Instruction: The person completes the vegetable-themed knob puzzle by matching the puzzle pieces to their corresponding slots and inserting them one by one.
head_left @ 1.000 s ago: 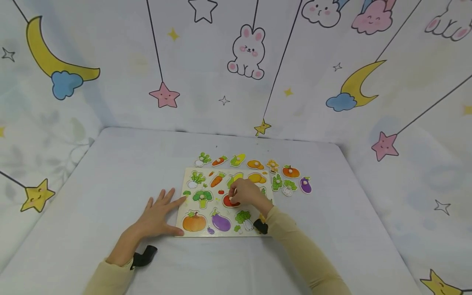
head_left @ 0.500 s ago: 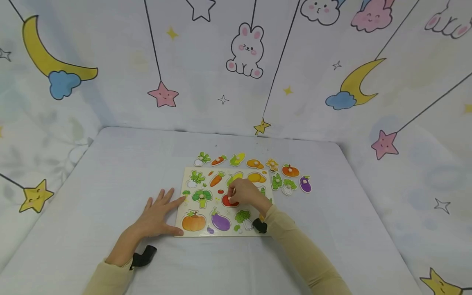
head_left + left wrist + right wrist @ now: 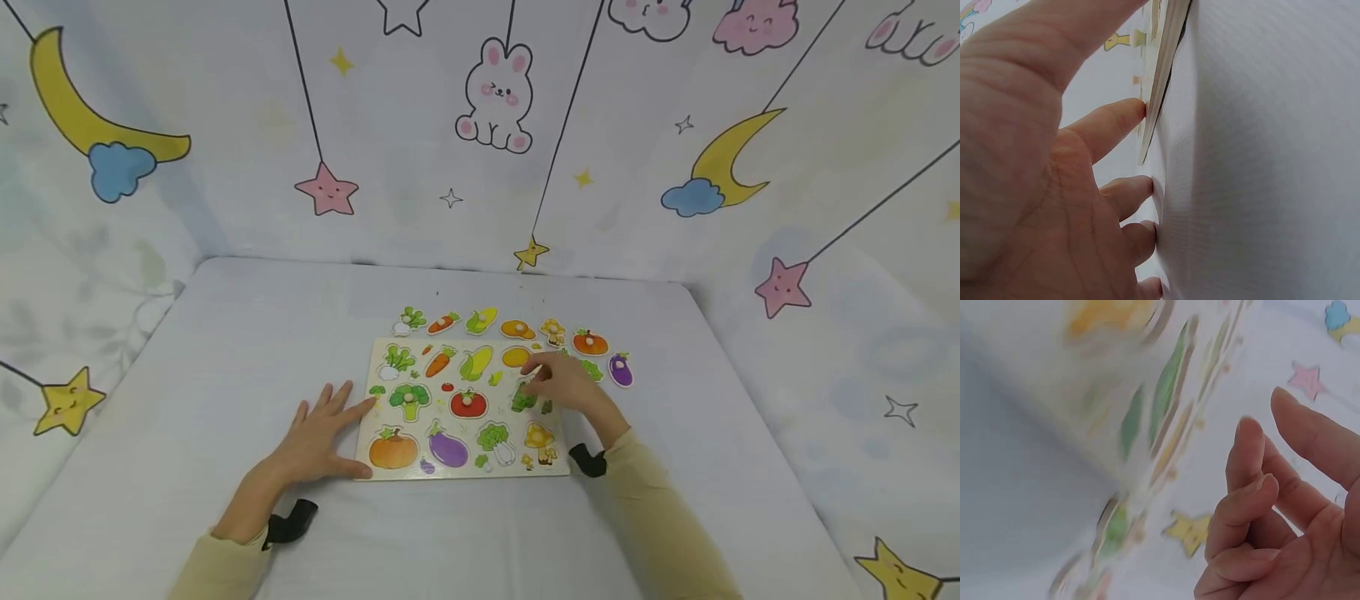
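We are finding the right hand point(image 3: 564, 383) shifted away from the tomato piece point(image 3: 458, 408) it was covering earlier; it is now hovering over the right side of the puzzle board point(image 3: 501, 410). Its thumb and forefinger are standing narrowly apart with nothing between them, the other fingers curling loosely. The left hand point(image 3: 315, 439) is spreading wide, thumb and index finger at the board's left edge, the other fingertips resting on the white cloth point(image 3: 225, 350).

The tomato is sitting in the middle of the board, glossy red with green leaves and a pale round knob. We are counting two knobbed pieces in the board: the tomato and one broccoli piece point(image 3: 409, 412). Beyond and beside it we are plainly seeing eight loose pieces (the right hand may be hiding more): one turnip point(image 3: 408, 322), one carrot point(image 3: 444, 324), one corn point(image 3: 481, 322), one potato point(image 3: 517, 330), one mushroom point(image 3: 552, 333), one pumpkin point(image 3: 590, 343), one leafy cabbage point(image 3: 592, 370) and one eggplant point(image 3: 620, 371).

The tomato's leaves are pointing to the board's far edge, its long axis running left to right.
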`<act>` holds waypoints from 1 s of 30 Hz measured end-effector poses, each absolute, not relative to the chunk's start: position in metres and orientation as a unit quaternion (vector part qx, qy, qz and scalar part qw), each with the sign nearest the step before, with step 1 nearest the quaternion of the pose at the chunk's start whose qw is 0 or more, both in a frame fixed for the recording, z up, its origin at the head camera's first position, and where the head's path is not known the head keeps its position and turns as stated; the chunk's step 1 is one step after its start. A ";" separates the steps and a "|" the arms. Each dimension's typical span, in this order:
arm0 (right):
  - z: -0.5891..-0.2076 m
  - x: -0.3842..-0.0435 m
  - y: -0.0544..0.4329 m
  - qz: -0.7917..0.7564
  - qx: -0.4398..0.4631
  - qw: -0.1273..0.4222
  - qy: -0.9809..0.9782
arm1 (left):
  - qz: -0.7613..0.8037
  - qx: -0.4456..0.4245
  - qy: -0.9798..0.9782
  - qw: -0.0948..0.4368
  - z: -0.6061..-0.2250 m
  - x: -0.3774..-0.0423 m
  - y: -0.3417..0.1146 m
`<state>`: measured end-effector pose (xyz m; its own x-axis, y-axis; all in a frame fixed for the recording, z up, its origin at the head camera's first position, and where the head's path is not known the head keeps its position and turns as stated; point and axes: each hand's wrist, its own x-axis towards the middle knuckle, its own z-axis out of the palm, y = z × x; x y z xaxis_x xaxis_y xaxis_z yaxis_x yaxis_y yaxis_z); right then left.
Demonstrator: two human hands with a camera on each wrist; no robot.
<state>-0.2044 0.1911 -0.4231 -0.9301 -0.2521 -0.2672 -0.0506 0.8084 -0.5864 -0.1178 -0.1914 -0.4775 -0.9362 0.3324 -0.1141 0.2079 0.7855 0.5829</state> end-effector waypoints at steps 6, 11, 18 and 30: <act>-0.415 -0.211 0.246 -0.292 -0.032 0.118 0.949 | 0.297 0.146 0.938 0.105 -0.477 -0.118 -0.192; -0.416 -0.219 0.289 -0.280 0.019 0.103 0.954 | 0.298 0.146 0.937 0.108 -0.478 -0.118 -0.191; -0.422 -0.228 0.321 -0.287 0.062 0.128 0.947 | 0.293 0.146 0.939 0.106 -0.477 -0.118 -0.192; -0.438 -0.237 0.333 -0.304 0.106 0.159 0.933 | 0.300 0.154 0.936 0.101 -0.479 -0.117 -0.192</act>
